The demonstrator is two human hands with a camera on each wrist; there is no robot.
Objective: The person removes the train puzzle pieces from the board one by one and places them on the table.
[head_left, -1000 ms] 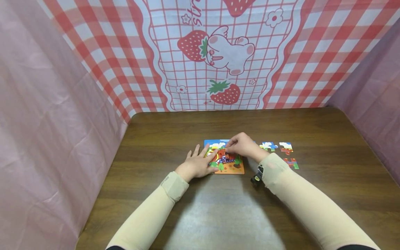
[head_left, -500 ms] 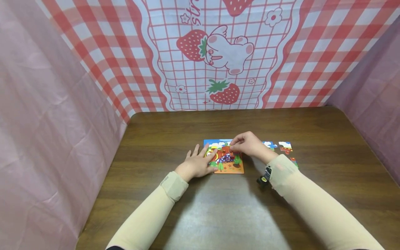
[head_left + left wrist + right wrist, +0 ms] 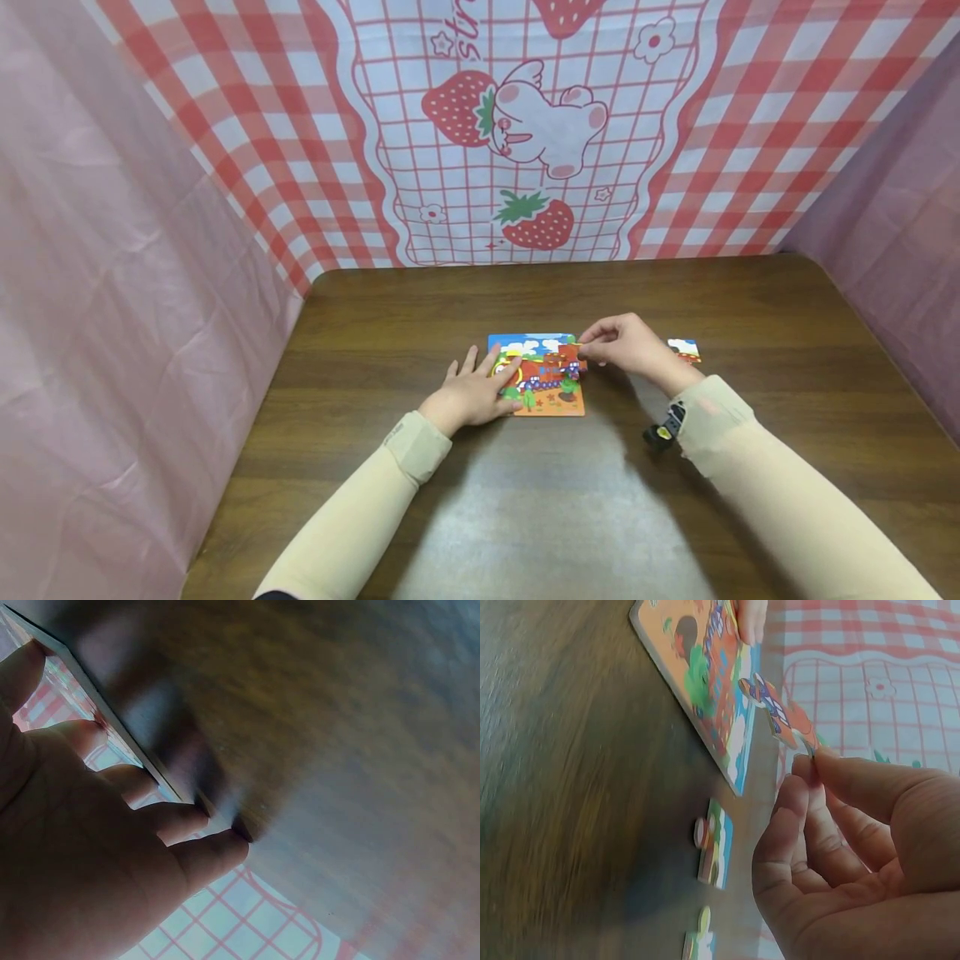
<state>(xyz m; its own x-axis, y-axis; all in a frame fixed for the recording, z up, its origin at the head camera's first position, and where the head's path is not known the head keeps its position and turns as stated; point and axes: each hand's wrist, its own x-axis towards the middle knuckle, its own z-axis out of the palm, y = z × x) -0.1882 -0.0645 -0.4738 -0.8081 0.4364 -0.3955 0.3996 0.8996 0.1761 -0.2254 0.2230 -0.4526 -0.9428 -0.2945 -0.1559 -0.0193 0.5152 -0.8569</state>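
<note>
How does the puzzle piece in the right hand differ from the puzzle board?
The held piece is small; the puzzle board is much larger. The held piece has a knobbed outline, while the puzzle board's visible edges are straight. The right hand pinches the held piece up at a tilt; the puzzle board lies flat on the table. Both carry red and purple printing.

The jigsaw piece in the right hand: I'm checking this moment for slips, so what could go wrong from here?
The right hand pinches the jigsaw piece near one end, so it might twist or drop.
The left hand lies spread partly over the puzzle board; if it shifts, the board may slide.
A loose piece lies near the board's corner and could get knocked.
</note>
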